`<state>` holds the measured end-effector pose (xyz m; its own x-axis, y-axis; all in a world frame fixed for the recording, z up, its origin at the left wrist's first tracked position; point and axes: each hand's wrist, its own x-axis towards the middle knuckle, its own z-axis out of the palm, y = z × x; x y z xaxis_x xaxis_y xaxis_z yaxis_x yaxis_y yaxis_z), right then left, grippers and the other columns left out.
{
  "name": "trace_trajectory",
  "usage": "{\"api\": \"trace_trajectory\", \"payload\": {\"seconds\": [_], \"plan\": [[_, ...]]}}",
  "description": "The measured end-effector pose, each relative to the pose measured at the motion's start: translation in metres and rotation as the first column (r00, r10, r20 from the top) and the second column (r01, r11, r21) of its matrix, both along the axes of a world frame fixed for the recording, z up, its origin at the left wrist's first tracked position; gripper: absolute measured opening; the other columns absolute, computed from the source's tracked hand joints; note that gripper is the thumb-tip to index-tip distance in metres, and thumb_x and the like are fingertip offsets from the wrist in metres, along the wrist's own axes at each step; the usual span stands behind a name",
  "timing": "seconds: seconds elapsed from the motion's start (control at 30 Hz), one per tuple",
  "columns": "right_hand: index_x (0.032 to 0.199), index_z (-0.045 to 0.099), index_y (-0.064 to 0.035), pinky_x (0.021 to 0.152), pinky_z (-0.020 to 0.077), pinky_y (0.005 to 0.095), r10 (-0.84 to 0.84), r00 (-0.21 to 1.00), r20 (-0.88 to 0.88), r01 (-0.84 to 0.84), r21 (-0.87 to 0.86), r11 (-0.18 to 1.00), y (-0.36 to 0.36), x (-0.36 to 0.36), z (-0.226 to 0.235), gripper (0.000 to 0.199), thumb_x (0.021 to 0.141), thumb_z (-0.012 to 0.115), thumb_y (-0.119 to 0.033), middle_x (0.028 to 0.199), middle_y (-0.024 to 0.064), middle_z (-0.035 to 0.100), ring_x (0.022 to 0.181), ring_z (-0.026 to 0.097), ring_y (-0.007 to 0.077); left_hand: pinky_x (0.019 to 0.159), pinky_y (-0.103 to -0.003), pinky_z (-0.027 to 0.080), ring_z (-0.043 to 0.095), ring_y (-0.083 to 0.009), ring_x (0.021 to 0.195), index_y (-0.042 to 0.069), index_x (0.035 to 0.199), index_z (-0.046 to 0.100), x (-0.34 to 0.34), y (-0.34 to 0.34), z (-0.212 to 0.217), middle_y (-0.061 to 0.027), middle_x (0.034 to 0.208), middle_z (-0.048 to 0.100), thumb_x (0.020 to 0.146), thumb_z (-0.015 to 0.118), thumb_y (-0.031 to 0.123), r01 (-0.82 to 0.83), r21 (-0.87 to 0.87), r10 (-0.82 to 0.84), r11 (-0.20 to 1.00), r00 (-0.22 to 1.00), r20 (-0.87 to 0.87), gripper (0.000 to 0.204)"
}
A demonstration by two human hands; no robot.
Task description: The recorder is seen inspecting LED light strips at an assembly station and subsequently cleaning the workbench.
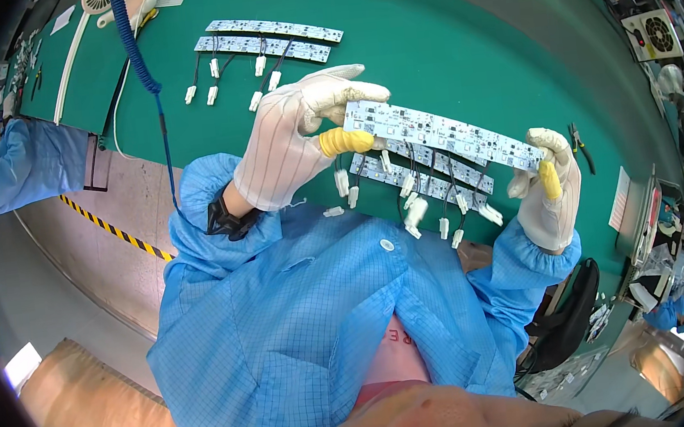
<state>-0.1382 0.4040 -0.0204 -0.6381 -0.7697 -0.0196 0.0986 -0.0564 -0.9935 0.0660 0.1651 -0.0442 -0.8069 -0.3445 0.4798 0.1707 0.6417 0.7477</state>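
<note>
Between my two gloved hands I hold up a long white LED circuit board (441, 131), dotted with small dark components. My left hand (309, 126), in a white striped glove with a yellow finger cot, grips its left end. At the right end, my right hand (549, 185) pinches the board, a yellow cot on one finger. Below the held board, nearer to my body, lie more circuit boards (421, 179) with black leads and white connectors (416, 212). Farther off on the green mat, two more circuit boards (264, 46) lie side by side, their wired connectors (260, 65) toward me.
A blue coiled cord (132, 44) hangs down at the left. Pliers (581, 148) lie on the green mat (456, 29) right of my right hand. Papers (619, 197) rest by the right edge. A co-worker's blue sleeve (29, 165) reaches in at far left.
</note>
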Motion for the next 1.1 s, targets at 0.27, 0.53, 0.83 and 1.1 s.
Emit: {"api": "trace_trajectory", "payload": {"seconds": [0.27,0.53,0.83,1.1], "plan": [[0.112,0.051,0.003,0.047,0.0409,0.0169,-0.072,0.997,-0.033,0.072,-0.011,0.997,-0.001,0.004,0.007,0.033,0.088,0.06,-0.018,0.068,0.0054,0.063,0.054,0.057,0.0087,0.071,-0.027,0.052,0.065,-0.0163,0.083,0.009,0.107,0.067,0.0,-0.001,0.006,-0.0131,0.109,0.064,0.073,0.071,0.032,-0.05,0.113,0.048,0.992,0.999,0.02,0.041],[0.107,0.053,0.0018,0.046,0.0416,0.0164,-0.056,0.998,0.024,0.057,-0.057,0.997,-0.004,-0.002,-0.005,0.035,0.089,0.061,-0.027,0.071,0.0066,0.064,0.056,0.061,0.0101,0.078,-0.028,0.052,0.065,-0.0223,0.091,0.003,0.118,0.058,-0.001,0.001,0.012,-0.0136,0.105,0.065,0.08,0.067,0.025,0.093,0.21,-0.096,0.973,0.995,0.005,0.045],[0.11,0.052,-0.0025,0.05,0.0434,0.0152,0.025,0.994,0.11,-0.03,0.043,0.999,-0.007,0.006,-0.01,0.066,0.07,0.075,-0.049,0.08,0.0037,0.061,0.061,0.061,0.0073,0.083,-0.034,0.051,0.064,-0.0269,0.097,0.005,0.104,0.066,-0.008,0.001,0.007,-0.0117,0.1,0.067,0.084,0.063,0.023,-0.065,-0.062,0.045,0.996,0.961,-0.272,0.027],[0.106,0.051,-0.0026,0.05,0.0467,0.0154,0.1,0.979,0.178,-0.104,0.011,0.995,-0.014,0.009,-0.019,0.056,0.075,0.073,-0.043,0.078,0.0046,0.061,0.06,0.061,0.0079,0.083,-0.033,0.051,0.065,-0.0262,0.094,0.0,0.1,0.066,-0.01,0.0,-0.001,-0.0139,0.097,0.068,0.079,0.063,0.013,-0.117,0.022,0.117,0.993,0.926,-0.358,0.024]]}}
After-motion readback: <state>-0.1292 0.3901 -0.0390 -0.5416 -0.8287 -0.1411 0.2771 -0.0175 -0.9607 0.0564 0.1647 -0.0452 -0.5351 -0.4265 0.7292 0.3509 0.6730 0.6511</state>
